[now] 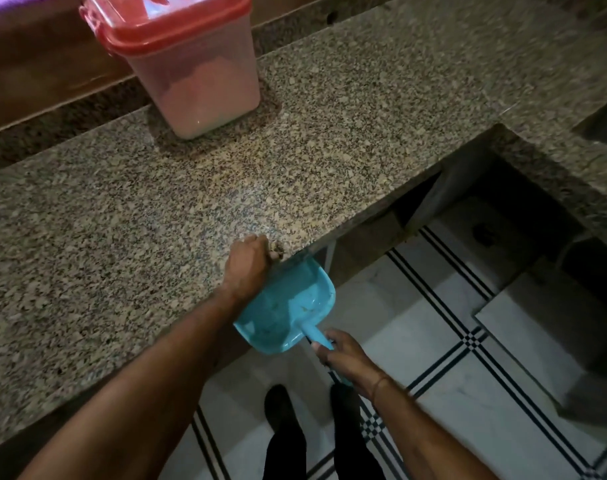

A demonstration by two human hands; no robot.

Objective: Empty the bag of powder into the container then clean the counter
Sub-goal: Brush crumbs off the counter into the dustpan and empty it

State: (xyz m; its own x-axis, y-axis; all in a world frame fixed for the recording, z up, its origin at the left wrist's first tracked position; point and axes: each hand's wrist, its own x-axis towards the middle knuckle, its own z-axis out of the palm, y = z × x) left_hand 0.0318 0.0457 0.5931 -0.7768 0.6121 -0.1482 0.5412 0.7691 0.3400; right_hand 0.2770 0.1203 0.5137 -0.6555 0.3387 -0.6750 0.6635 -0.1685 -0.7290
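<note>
A clear plastic container [198, 81] with a red lid stands closed at the back of the speckled granite counter [122, 209], pale powder filling its lower half. My left hand [248, 265] rests at the counter's front edge, fingers curled down against the stone; whether it holds anything is hidden. Just below that edge, my right hand [343, 355] grips the handle of a blue dustpan [288, 306], whose tray sits under the lip and carries a little debris. No bag is in view.
The counter runs left to right and turns an L-corner at the right, with a dark recess [502, 209] beneath it. Below lies white tiled floor [451, 393] with black stripe lines. My feet in dark shoes stand near the counter front.
</note>
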